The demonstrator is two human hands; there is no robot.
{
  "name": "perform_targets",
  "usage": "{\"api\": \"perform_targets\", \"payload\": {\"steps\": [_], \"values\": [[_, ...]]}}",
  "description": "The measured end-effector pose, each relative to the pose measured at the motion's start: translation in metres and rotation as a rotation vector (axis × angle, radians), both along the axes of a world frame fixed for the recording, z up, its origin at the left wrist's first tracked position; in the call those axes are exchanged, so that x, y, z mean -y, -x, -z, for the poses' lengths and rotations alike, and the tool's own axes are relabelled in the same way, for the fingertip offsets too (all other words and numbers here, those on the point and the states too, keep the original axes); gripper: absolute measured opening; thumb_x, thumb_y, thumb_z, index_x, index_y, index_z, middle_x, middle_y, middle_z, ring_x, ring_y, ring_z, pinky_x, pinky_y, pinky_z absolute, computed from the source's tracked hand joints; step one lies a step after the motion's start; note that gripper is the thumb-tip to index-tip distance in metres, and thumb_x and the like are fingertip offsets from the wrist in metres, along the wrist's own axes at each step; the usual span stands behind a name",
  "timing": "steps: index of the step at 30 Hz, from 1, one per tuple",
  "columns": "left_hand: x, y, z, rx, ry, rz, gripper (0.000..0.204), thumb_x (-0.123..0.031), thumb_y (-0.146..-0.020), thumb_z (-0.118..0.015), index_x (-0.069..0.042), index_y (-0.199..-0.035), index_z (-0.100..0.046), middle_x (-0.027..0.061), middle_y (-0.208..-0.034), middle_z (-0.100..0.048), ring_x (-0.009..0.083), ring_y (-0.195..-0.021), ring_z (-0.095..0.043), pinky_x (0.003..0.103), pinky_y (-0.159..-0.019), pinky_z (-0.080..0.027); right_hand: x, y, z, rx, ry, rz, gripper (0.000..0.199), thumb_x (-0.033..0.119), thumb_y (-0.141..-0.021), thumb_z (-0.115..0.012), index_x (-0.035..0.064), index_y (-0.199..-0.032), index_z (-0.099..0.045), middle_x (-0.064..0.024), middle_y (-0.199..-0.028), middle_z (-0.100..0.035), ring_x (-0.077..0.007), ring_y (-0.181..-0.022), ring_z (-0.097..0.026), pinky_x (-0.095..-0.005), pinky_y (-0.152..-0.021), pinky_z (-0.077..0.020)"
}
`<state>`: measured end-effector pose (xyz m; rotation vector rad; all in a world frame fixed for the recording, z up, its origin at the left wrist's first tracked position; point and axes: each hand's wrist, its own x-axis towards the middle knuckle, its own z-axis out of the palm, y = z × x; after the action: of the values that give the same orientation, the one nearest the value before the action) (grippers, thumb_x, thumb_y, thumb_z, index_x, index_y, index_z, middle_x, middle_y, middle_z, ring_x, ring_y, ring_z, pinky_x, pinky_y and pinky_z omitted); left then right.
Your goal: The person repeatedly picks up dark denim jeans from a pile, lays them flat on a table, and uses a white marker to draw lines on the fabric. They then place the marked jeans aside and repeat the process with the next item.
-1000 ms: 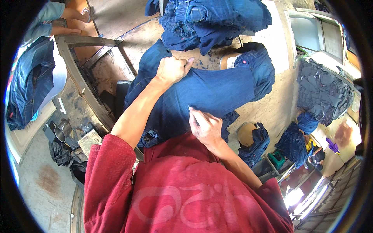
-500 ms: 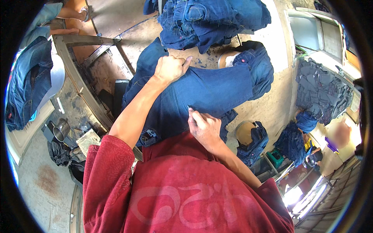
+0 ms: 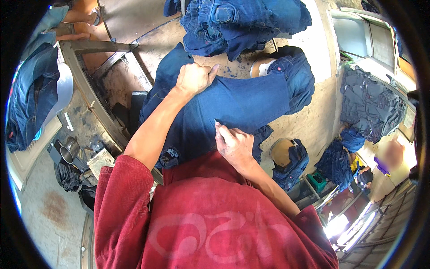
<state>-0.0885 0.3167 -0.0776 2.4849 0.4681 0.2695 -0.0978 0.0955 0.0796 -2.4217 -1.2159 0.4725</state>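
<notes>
A pair of dark blue jeans (image 3: 244,101) lies stretched across in front of me, one leg running to the right over a board-like support. My left hand (image 3: 195,78) is closed in a fist at the far edge of the denim, thumb sticking out, gripping the cloth. Nearer to me, my right hand (image 3: 235,144) is closed in a pinch over the middle of the jeans. A small dark tip shows at its fingertips; whether that is a fold of denim or a small tool, I cannot make out.
A heap of jeans (image 3: 242,22) lies beyond my hands. Metal framing (image 3: 92,89) and a steel mug (image 3: 70,151) are at the left, along with more jeans (image 3: 31,98). A dark garment pile (image 3: 371,101) and another person (image 3: 389,157) are at the right.
</notes>
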Motion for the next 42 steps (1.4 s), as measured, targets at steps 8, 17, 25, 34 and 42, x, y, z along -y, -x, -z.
{"api": "perform_targets", "payload": {"steps": [8,17,25,34,42], "values": [[-0.013,0.029,-0.095,0.065,0.017,-0.128,0.044,-0.043,-0.093,-0.085,-0.005,-0.091,-0.063,0.0163,-0.087,-0.067,0.0401,-0.086,-0.068,0.049,-0.077,-0.054,0.019,-0.020,-0.015,-0.247,-0.113,0.297,0.029,0.017,-0.100,-0.079,0.0066,-0.124,-0.068,-0.0139,-0.098,-0.078,-0.0334,-0.087,-0.077,-0.0454,-0.074,-0.0599],[0.106,0.175,-0.124,-0.149,-0.099,-0.172,0.021,-0.029,-0.089,-0.085,-0.012,-0.099,-0.078,0.0009,-0.118,-0.068,0.0275,-0.114,-0.060,0.047,-0.100,-0.045,0.017,-0.011,0.047,0.220,-0.112,0.005,0.025,0.027,-0.094,-0.082,0.0154,-0.112,-0.070,-0.0020,-0.095,-0.066,-0.0267,-0.088,-0.067,-0.0422,-0.077,-0.0518],[0.105,0.179,-0.127,-0.109,-0.178,-0.112,0.019,-0.022,-0.093,-0.081,-0.008,-0.104,-0.075,0.0030,-0.124,-0.068,0.0289,-0.115,-0.061,0.048,-0.099,-0.045,0.042,-0.046,0.028,0.197,-0.100,0.035,0.010,0.021,-0.101,-0.074,0.0133,-0.105,-0.068,-0.0069,-0.092,-0.073,-0.0291,-0.081,-0.077,-0.0441,-0.065,-0.0603],[0.146,0.110,-0.157,-0.110,0.786,-0.360,0.035,-0.028,-0.101,-0.083,0.004,-0.113,-0.074,0.0056,-0.078,-0.071,0.0125,-0.068,-0.065,0.032,-0.063,-0.052,0.062,-0.055,0.014,-0.438,-0.281,0.086,0.016,0.006,-0.103,-0.070,0.0013,-0.118,-0.071,-0.0171,-0.103,-0.083,-0.0325,-0.103,-0.083,-0.0386,-0.085,-0.0621],[0.188,0.129,-0.149,0.014,1.149,-0.672,0.021,-0.025,-0.115,-0.063,-0.010,-0.101,-0.060,-0.0094,-0.068,-0.048,0.0030,-0.053,-0.039,0.025,-0.048,-0.028,0.066,-0.055,0.009,-0.448,-0.327,0.003,0.014,0.010,-0.098,-0.075,0.0070,-0.111,-0.072,-0.0169,-0.100,-0.081,-0.0406,-0.094,-0.078,-0.0463,-0.077,-0.0602]]}}
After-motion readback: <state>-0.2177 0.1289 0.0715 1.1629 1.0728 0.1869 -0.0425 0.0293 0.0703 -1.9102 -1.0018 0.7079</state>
